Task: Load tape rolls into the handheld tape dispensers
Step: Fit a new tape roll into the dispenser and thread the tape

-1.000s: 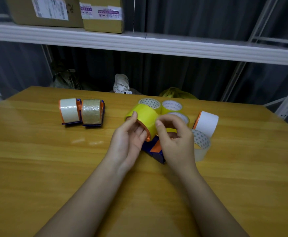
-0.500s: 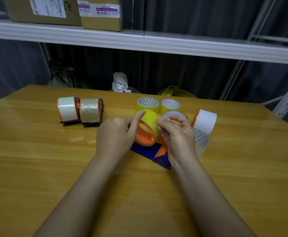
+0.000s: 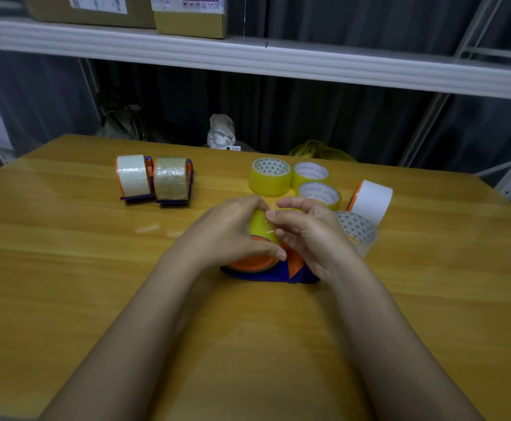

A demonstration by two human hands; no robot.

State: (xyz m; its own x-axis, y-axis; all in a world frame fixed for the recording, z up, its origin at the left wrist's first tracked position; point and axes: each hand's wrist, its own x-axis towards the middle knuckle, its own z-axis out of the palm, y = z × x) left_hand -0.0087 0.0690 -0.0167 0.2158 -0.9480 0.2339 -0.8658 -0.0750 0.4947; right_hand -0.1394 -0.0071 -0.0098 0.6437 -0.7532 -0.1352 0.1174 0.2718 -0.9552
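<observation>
Both forearms are entering from the bottom edge, cut off below the elbows, and are converging on the middle of the table (image 3: 66,284). The left hand (image 3: 233,235) is lying knuckles-up with its fingers curling over the left side of the yellow roll (image 3: 262,223), gripping it; the thumb tip is showing at the roll's near edge. The right hand (image 3: 315,235) is bending at the wrist, its index finger and thumb pinching at the top of the roll, the other fingers lifting loosely above; whether a loose tape end is sitting in that pinch is too fine to make out. The roll is sitting between the two hands on the orange hub of a blue dispenser (image 3: 266,273), which is resting on the table, mostly hiding under the hands. Just beyond the right hand a clear roll (image 3: 359,232) is lying partly hidden by it, and a white roll (image 3: 371,200) is standing on edge beside that. Farther back three yellow rolls (image 3: 271,180) are lying flat in a cluster. To the left, well apart, two loaded dispensers (image 3: 154,180) are standing side by side, touching. Behind the table a shelf (image 3: 339,68) is carrying boxes (image 3: 190,16) cut off by the top edge.
</observation>
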